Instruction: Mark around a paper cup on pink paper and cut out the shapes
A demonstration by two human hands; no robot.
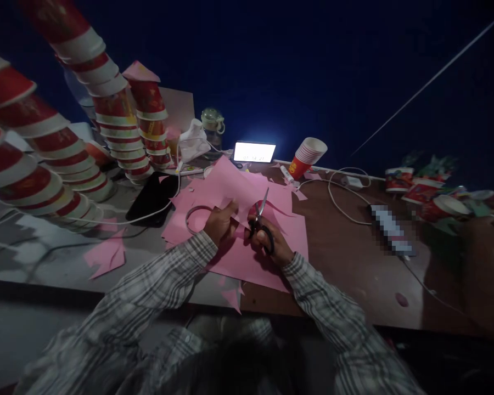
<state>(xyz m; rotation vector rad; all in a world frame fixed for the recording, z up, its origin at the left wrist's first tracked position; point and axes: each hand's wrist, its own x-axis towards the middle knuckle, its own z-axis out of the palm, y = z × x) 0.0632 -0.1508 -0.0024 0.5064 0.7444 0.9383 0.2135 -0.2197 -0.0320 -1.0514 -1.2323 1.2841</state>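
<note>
My left hand (221,223) pinches the lower edge of a raised sheet of pink paper (230,184). In my right hand (276,241) is a pair of scissors (262,222) with black handles, its blades apart and pointing up beside that sheet's right edge. I cannot tell whether the blades touch the paper. Beneath both hands lie more pink sheets (288,241) in an uneven pile. A roll of tape (191,218) rests on the pile just left of my left hand.
Tall stacks of red and white paper cups (119,126) stand at the left, near a dark tablet (152,200). Behind the paper are a lit phone (254,152) and a leaning cup stack (307,156). Cables (346,192) cross the table. Another person's arm (483,263) shows at right.
</note>
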